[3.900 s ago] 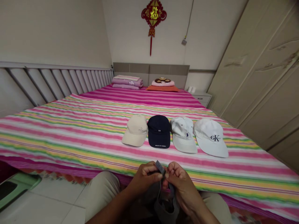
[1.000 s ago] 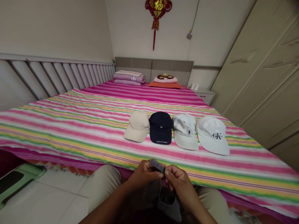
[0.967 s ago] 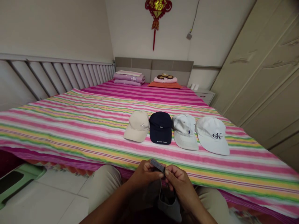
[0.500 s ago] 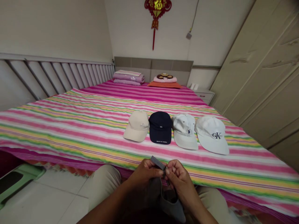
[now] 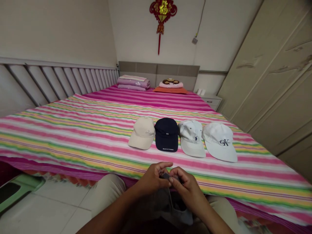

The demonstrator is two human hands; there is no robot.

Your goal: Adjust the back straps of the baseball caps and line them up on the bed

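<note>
Over my lap hangs a dark grey cap (image 5: 181, 216), its opening and strap turned up toward me. My left hand (image 5: 156, 177) pinches the strap (image 5: 165, 175) between thumb and fingers. From the other side my right hand (image 5: 184, 185) grips the same strap area, thumb beside the left thumb. The fingers partly hide the strap's end and fastening. Ahead on the bed lie a beige cap (image 5: 143, 131), a navy cap (image 5: 166, 133), a pale cap with a small horse emblem (image 5: 192, 136) and a white cap with letters (image 5: 219, 141), side by side, brims toward me.
The striped bed sheet (image 5: 85, 130) spreads ahead. Folded purple bedding (image 5: 133, 83) and a pink stack (image 5: 171, 85) lie by the headboard (image 5: 175, 72). Along the left runs a railing (image 5: 60, 81); a green stool (image 5: 24, 188) stands lower left, a wardrobe (image 5: 265, 94) on the right.
The grey strap's end, which stuck up above my left hand, is now lower and mostly covered by my fingers. My left fingers have lifted and stretched over it. The caps on the bed stay put.
</note>
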